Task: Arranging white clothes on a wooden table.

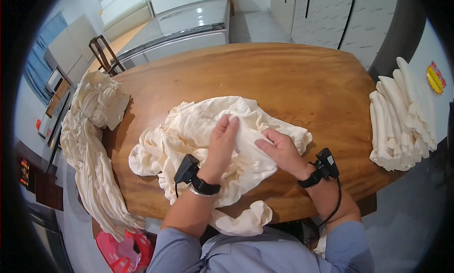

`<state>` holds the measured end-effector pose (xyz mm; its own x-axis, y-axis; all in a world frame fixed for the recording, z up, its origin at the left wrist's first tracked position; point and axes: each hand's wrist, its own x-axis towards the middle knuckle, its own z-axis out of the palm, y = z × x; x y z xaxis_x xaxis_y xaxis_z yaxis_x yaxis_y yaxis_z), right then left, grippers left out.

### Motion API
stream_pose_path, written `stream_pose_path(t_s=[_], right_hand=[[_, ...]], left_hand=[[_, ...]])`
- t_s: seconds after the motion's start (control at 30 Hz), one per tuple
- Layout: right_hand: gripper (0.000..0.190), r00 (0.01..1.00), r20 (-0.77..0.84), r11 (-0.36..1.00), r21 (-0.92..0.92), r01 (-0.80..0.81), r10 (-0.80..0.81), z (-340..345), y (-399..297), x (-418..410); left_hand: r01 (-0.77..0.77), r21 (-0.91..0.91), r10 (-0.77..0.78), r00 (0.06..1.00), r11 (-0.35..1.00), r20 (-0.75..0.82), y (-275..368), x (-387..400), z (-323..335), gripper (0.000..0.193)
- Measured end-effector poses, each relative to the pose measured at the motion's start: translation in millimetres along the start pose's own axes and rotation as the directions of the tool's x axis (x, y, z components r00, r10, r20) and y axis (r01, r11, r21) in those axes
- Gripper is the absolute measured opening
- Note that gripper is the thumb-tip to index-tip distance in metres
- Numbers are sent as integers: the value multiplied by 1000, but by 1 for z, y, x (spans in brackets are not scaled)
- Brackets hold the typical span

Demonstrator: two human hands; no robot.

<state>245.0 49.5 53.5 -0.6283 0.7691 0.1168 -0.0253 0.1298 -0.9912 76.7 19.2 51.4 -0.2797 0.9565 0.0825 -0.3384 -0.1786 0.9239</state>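
A crumpled cream-coloured knit garment or cloth lies bunched across the wooden table in front of me. My left hand pinches a fold near its middle, thumb pressed against curled fingers. Just to the right, my right hand grips another part of the same fabric between thumb and fingers. The cloth stretches between the two hands. One cream end hangs over the near table edge towards my lap. Whether that end belongs to the same piece, I cannot tell.
More cream fabric drapes in a long heap over the table's left edge. Folded cream pieces are stacked at the right edge. A red and pink bag sits below on the left. Behind the table stand a wooden chair and a glass-topped counter.
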Motion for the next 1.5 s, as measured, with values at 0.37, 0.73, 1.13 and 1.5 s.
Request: stream_pose_path(t_s=[0.37,0.73,1.13,1.5], right_hand=[[17,972,-151,976,94,197,-182,-9,3,0],[31,922,336,980,-105,-168,194,-1,-13,-10],[33,997,70,886,458,-68,40,1,1,-6],[39,972,193,958,225,-177,134,-3,-14,-7]], left_hand=[[179,245,-258,904,953,341,12,-10,4,21],[-13,104,-5,986,994,167,12,1,-10,16],[215,177,-262,914,960,310,29,-4,-13,19],[18,237,-64,980,971,189,43,-1,-24,21]])
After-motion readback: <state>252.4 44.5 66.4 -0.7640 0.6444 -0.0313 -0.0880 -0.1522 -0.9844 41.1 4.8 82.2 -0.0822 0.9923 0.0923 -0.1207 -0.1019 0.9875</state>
